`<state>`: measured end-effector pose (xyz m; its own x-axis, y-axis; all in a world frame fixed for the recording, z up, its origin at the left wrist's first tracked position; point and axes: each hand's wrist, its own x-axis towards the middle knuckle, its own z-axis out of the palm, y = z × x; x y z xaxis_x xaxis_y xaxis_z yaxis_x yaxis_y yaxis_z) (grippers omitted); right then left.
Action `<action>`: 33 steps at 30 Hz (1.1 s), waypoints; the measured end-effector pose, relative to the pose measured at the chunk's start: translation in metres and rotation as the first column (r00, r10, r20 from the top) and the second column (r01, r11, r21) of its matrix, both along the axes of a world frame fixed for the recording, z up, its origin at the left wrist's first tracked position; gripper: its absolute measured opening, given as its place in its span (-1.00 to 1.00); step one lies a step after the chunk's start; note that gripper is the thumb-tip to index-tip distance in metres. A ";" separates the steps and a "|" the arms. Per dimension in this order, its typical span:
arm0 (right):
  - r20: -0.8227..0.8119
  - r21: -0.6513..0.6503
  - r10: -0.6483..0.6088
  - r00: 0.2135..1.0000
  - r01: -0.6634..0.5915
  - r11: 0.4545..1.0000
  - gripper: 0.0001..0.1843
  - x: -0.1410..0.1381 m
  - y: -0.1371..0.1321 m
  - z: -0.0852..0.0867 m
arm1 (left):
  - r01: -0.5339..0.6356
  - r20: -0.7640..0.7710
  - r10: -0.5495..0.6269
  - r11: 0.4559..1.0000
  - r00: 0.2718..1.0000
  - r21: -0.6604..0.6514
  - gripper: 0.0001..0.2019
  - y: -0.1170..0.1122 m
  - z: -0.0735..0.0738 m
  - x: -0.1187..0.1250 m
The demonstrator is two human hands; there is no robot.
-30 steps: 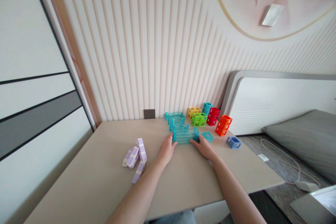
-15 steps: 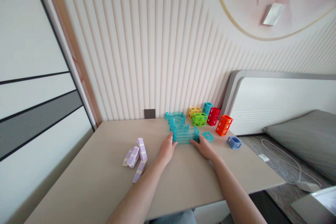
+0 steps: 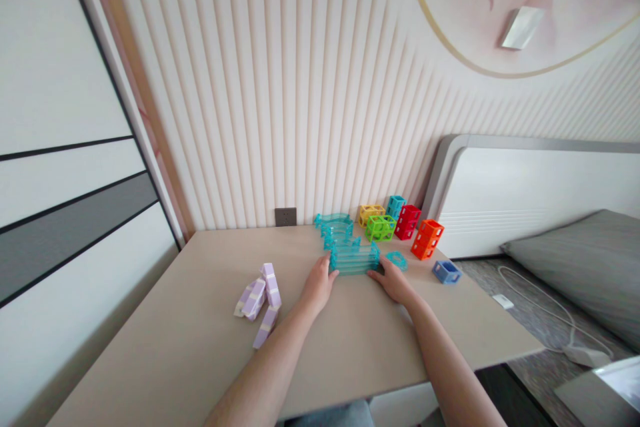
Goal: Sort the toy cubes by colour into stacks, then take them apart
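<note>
A straight stack of clear teal plastic track pieces (image 3: 355, 259) lies on the table between my hands. My left hand (image 3: 319, 281) is closed around its left end, thumb in front. My right hand (image 3: 393, 279) grips the right end, with its thumb at the near corner and its fingers behind. Just beyond are curved teal track pieces (image 3: 339, 233), in a group that reaches back to the wall. A small round teal piece (image 3: 397, 261) lies flat beside my right fingers.
Right of the tracks stand open-frame blocks: yellow (image 3: 371, 213), green (image 3: 379, 228), blue (image 3: 395, 205), red (image 3: 407, 221), orange (image 3: 427, 239) and periwinkle (image 3: 447, 271). Lilac-and-white blocks (image 3: 267, 287) lie left of my left forearm. A wall socket (image 3: 285, 217) sits behind the table (image 3: 200, 320).
My right hand has shifted very slightly to the right at the end of the stack. My left hand and the track pieces stay where they were.
</note>
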<state>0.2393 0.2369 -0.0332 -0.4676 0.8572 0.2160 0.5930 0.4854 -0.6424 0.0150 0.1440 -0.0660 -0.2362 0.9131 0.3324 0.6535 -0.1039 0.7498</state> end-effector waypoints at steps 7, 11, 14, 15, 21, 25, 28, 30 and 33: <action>0.015 0.000 -0.022 1.000 0.022 1.000 -0.82 0.000 0.001 0.000 | 0.006 -0.005 -0.006 1.000 1.000 -0.001 -0.50 -0.001 0.001 0.000; 0.018 0.008 -0.025 1.000 0.025 1.000 -0.81 -0.001 0.001 -0.001 | 0.005 -0.009 -0.005 1.000 1.000 -0.002 -0.50 -0.001 0.002 0.001; 0.022 0.012 -0.029 0.999 0.029 1.000 -0.81 -0.001 0.001 -0.001 | 0.005 -0.009 -0.005 1.000 1.000 -0.006 -0.50 -0.002 0.002 0.001; 0.023 0.013 -0.031 0.999 0.031 0.999 -0.81 -0.001 0.000 -0.001 | 0.005 -0.008 -0.006 1.000 1.000 -0.007 -0.51 -0.002 0.002 0.001; 0.023 0.025 -0.038 0.999 0.037 0.999 -0.80 -0.002 -0.001 -0.001 | -0.003 0.006 0.003 1.000 1.000 -0.003 -0.51 -0.003 0.003 0.002; 0.024 0.033 -0.036 0.999 0.036 0.999 -0.82 -0.003 -0.002 0.000 | -0.006 0.019 0.006 1.000 1.000 -0.006 -0.51 -0.002 0.004 0.002; 0.028 0.037 -0.034 0.999 0.033 0.999 -0.83 -0.004 -0.003 0.001 | -0.005 0.025 0.005 1.000 1.000 -0.004 -0.51 -0.002 0.004 0.002; 0.029 0.041 -0.032 0.999 0.031 0.999 -0.83 -0.005 -0.003 0.002 | -0.003 0.029 0.003 1.000 1.000 0.000 -0.50 -0.002 0.004 0.001; 0.029 0.049 -0.021 0.999 0.020 0.999 -0.83 -0.006 -0.005 0.003 | -0.003 0.031 0.003 1.000 1.000 0.003 -0.50 -0.003 0.004 0.001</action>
